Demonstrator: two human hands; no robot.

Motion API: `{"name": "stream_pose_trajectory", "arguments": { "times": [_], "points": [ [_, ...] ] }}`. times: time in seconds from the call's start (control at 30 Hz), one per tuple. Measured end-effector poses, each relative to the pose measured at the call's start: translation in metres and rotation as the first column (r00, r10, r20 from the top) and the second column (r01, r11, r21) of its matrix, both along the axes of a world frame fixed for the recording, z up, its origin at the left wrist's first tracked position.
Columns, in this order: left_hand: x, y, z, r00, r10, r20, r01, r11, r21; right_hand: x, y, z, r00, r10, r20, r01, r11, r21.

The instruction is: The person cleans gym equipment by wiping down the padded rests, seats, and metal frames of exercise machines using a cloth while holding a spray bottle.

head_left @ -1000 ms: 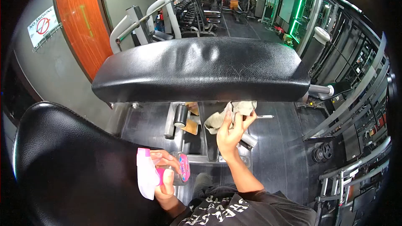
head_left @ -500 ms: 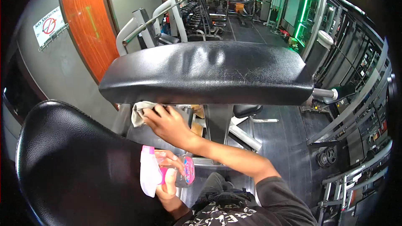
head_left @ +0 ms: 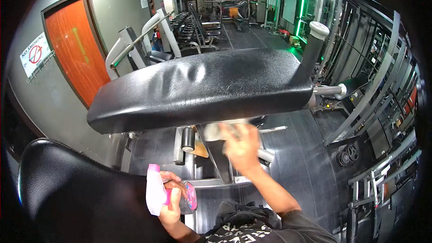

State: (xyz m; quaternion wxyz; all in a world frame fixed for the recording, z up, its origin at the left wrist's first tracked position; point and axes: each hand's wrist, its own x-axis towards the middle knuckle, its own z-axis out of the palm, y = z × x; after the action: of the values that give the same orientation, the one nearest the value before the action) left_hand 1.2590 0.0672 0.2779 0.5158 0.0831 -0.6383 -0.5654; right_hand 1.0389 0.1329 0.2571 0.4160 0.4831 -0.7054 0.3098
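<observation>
In the head view, my left hand (head_left: 171,207) grips a spray bottle (head_left: 155,191) with a white and pink trigger head and a pink label. The bottle is tilted beside a black padded seat back (head_left: 81,189). My right hand (head_left: 243,146), smeared by motion, holds a pale cloth (head_left: 213,132) at the lower edge of a long black padded bench cushion (head_left: 202,81). The cushion's top is creased and shiny. Whether the cloth touches the cushion's underside is hard to make out.
A metal machine frame (head_left: 218,157) stands under the cushion, with a foam roller (head_left: 188,139) on it. An upright post with a white cap (head_left: 319,29) rises at the right end. Weight plates (head_left: 348,154) lie on the floor at right. A wooden door (head_left: 76,47) is at left.
My right hand has moved right along the cushion's lower edge with the cloth. My left hand still holds the spray bottle. The view has shifted and tilted.
</observation>
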Motion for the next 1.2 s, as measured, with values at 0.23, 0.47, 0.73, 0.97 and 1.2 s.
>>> {"name": "stream_pose_trajectory", "arguments": {
  "times": [0.23, 0.47, 0.73, 0.97, 1.2],
  "points": [
    [-0.008, -0.003, -0.011, 0.999, 0.035, 0.027, -0.035, 0.999, -0.001, -0.057, 0.062, 0.007, 0.918, -0.084, 0.387, 0.273, 0.843, -0.464],
    [-0.01, 0.001, -0.002, 0.998, 0.044, -0.036, -0.044, 0.999, -0.012, 0.006, -0.026, -0.026, 0.936, 0.122, 0.33, 0.052, 0.88, -0.473],
    [-0.006, -0.003, -0.005, 0.998, 0.068, 0.01, -0.067, 0.994, -0.091, 0.018, -0.034, -0.011, 0.961, 0.238, 0.143, -0.209, 0.96, -0.188],
    [-0.007, -0.004, -0.009, 0.999, -0.027, -0.025, 0.026, 0.999, -0.031, -0.079, 0.068, -0.011, 0.952, -0.222, 0.211, 0.293, 0.86, -0.418],
    [-0.022, -0.001, -0.016, 0.997, 0.066, 0.049, -0.063, 0.997, -0.051, -0.056, 0.044, 0.006, 0.935, -0.032, 0.354, 0.24, 0.793, -0.561]
  ]
}}
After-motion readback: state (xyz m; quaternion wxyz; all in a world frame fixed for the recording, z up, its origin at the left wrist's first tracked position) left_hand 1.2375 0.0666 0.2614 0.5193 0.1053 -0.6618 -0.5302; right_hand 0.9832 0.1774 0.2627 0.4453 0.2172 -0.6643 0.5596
